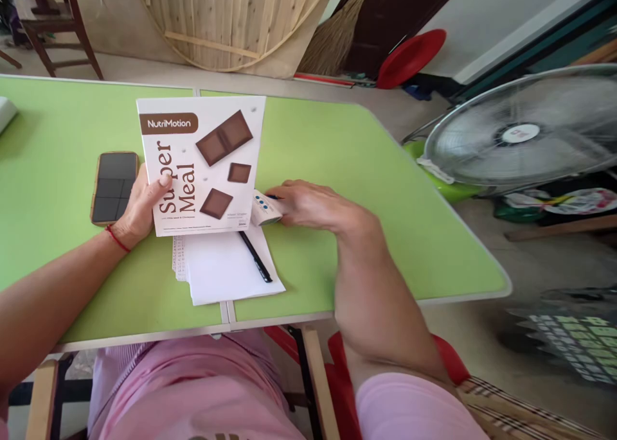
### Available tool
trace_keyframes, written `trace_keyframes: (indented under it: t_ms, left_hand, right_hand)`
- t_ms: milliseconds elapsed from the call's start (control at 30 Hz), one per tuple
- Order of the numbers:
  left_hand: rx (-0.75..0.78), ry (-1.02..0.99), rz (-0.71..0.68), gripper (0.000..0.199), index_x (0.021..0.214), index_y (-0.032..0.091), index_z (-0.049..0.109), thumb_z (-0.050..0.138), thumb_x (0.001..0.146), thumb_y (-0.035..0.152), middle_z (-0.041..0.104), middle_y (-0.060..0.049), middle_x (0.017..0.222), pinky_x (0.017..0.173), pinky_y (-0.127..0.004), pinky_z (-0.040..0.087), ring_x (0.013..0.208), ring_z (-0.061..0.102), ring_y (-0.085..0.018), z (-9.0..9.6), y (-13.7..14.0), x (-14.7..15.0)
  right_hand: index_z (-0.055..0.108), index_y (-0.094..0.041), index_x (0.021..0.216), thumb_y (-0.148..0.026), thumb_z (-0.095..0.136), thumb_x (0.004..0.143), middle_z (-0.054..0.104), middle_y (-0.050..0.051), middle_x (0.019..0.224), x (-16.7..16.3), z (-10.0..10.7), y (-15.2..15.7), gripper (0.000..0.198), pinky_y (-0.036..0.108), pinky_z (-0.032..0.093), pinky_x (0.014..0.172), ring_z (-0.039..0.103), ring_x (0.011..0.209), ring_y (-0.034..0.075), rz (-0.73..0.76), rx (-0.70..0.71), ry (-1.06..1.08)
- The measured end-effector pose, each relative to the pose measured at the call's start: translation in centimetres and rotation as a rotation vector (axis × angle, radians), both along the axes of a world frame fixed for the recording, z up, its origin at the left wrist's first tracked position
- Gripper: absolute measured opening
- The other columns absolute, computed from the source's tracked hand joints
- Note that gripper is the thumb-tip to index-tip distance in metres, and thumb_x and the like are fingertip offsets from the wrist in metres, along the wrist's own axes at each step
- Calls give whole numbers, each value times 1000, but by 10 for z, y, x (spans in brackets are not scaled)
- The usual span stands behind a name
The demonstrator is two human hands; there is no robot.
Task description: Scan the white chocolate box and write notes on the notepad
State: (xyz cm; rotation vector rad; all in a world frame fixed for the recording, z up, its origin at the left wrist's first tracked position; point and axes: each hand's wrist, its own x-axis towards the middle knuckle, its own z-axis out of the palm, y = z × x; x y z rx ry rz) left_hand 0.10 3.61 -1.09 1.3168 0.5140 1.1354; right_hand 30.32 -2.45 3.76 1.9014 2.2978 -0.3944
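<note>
Left hand [139, 203] gripped the NutriMotion Super Meal box [208, 165]; my right hand [308, 203] held a blue-dotted white item [265, 210] beside it.

In our left hand [137, 203] we hold the Super Meal box [212, 176] over the green counter [385, 234]. Right of the box, our right hand [308, 203] grips a small dotted pack [264, 210]; left of the box lies a phone [116, 186]; nearer us, white paper [219, 270] carries a black pen [256, 258].

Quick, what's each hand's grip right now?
Left hand: closed on the NutriMotion box.
Right hand: at the small blue-dotted white item; whether closed cannot be told.
</note>
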Motion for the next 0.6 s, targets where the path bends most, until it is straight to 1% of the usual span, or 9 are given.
trace_keyframes:
  t_ms: [67,133,200,233,267,333,400,433,600]
  left_hand:
    - [-7,-9,3,57,120,20,59,72,81,59,70,-10,115,82,-41,61,110,68,-35,0,1,-1]
    - [6,17,30,56,120,20,60,72,81,59,69,-11,118,82,-41,61,112,66,-35,-1,3,-3]
    - [35,61,66,57,119,20,61,72,80,60,69,-11,118,84,-40,60,113,66,-35,-3,4,-5]
    - [49,78,80,57,118,20,61,72,80,61,70,-11,117,85,-40,60,113,66,-35,-4,5,-6]
    - [60,87,87,57,118,20,62,72,80,61,70,-10,116,85,-41,59,113,65,-35,-4,6,-6]
    - [77,86,93,57,119,20,62,72,80,61,70,-10,115,86,-41,59,113,65,-34,-5,7,-6]
    - [83,88,100,57,118,20,63,72,80,60,70,-10,114,84,-40,59,112,66,-34,-4,7,-6]
    - [80,93,100,56,117,20,63,73,79,60,70,-10,113,82,-39,59,111,66,-33,-4,7,-5]
    - [57,71,85,58,115,20,64,76,76,61,70,-9,112,77,-37,58,105,67,-32,-6,9,-5]
  right_hand:
    - [67,-19,96,-20,64,68,66,5,85,-2,8,0,28,29,39,60,61,75,21,-128,19,83]
    - [63,-18,90,-23,67,65,63,3,77,-5,19,-5,26,29,39,58,57,67,19,-291,162,266]
    - [59,-20,88,-23,68,63,59,0,73,-15,29,-15,27,30,43,59,55,65,17,-370,360,614]
    - [58,-21,87,-23,67,64,57,-1,72,-23,32,-22,25,30,45,60,54,64,15,-350,426,845]
    - [58,-22,90,-24,67,67,55,-3,70,-35,35,-30,25,31,48,60,53,62,14,-274,380,1108]
    - [59,-24,97,-25,68,72,53,-5,68,-64,34,-48,27,30,51,55,51,56,12,-177,106,1467]
    - [60,-23,99,-24,68,76,54,-5,70,-95,26,-68,24,32,56,57,52,56,11,-161,-111,1646]
    - [61,-22,99,-25,68,78,54,-4,71,-109,19,-77,23,34,58,60,53,57,11,-192,-154,1684]
    - [64,-22,100,-30,72,81,57,-1,81,-144,-16,-103,23,32,58,71,57,70,13,-458,11,1726]
